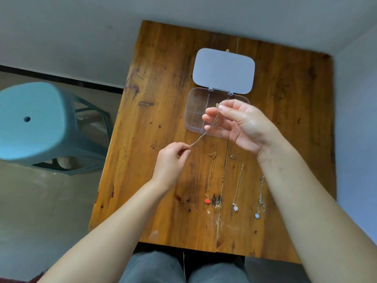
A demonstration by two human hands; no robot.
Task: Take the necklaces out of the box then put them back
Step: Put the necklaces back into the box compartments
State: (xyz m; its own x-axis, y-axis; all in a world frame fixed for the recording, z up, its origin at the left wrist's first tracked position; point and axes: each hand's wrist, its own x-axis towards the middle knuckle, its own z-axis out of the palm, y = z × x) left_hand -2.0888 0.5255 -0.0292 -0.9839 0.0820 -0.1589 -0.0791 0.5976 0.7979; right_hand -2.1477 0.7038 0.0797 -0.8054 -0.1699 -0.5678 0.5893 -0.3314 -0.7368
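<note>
A clear plastic box [192,103] with compartments lies open on the wooden table [163,78], its white lid [224,70] folded back. My right hand [242,125] pinches one end of a thin chain necklace [204,133] above the box. My left hand [171,160] pinches the other end, lower and to the left, so the chain is stretched between them. Three necklaces lie straight on the table below: one with a red pendant [207,200], one with a silver pendant [235,207], one with a pale blue pendant [257,215].
A teal plastic stool [34,121] stands on the floor left of the table. My knees in grey trousers [155,268] are under the table's near edge. A small gold item [227,50] shows behind the lid.
</note>
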